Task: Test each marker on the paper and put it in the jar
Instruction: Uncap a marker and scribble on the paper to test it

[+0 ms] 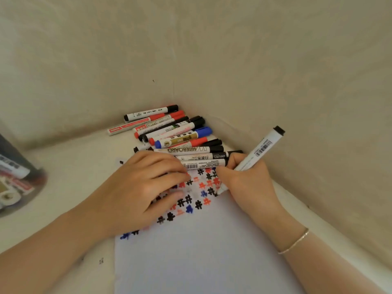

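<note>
Our right hand [244,183] pinches one white marker [257,154], tip down on the paper [201,251]; our left hand [146,187] lies flat with fingers spread, pressing the sheet. We count roughly a dozen markers in the pile [176,134] by the wall corner, though overlaps blur the tally. The jar [17,177] at far left is cut off and blurred. The paper's near half is unmarked.
</note>
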### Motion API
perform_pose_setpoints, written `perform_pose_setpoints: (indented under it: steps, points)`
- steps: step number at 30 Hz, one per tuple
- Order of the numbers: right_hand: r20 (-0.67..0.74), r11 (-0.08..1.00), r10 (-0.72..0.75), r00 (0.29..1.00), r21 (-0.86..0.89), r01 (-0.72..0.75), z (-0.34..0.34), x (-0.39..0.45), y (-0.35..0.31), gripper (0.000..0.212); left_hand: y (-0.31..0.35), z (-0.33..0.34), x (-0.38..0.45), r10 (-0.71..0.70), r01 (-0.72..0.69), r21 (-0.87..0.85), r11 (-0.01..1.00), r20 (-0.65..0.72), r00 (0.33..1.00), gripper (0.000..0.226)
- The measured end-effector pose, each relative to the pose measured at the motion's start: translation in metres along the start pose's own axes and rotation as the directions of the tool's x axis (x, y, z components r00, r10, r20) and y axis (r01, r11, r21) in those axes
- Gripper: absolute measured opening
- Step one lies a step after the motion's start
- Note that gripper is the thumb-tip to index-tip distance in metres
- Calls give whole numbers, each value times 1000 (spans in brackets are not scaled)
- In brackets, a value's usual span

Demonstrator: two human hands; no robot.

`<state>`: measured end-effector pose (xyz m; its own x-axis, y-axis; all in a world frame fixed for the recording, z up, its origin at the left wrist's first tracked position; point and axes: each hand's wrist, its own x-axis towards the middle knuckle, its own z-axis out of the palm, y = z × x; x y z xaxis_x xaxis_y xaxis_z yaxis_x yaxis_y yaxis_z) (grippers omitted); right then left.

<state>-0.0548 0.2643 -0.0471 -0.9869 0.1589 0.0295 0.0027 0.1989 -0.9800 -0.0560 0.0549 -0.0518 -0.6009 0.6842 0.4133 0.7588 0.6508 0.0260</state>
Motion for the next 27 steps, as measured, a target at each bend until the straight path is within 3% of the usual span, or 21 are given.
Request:
perform_pose_setpoints:
  steps: [4, 6, 14, 23, 27]
  points:
    - [-2, 1000, -21, 1000, -4, 21, 2, 1, 4, 29, 19, -3, -3, 44, -57, 59, 997, 200, 979, 79]
    - [2, 1000, -22, 1000, -1, 22, 2, 0, 4, 26, 23, -2, -3, 27, -54, 93, 994, 271, 962, 89]
    - [5, 998, -35, 999, -55, 35, 2, 0, 4, 25, 20, 11, -7, -45, 34, 43, 999, 307, 951, 94]
    - [-22, 986, -107, 994, -129, 103, 4, -4, 1, 31, 22, 8, -5, -33, 40, -21, 999, 274, 961, 92]
    - [-20, 994, -56, 998, -92, 54, 1, -2, 1, 31, 21, 1, -2, -14, 20, -18, 1000, 298, 954, 88]
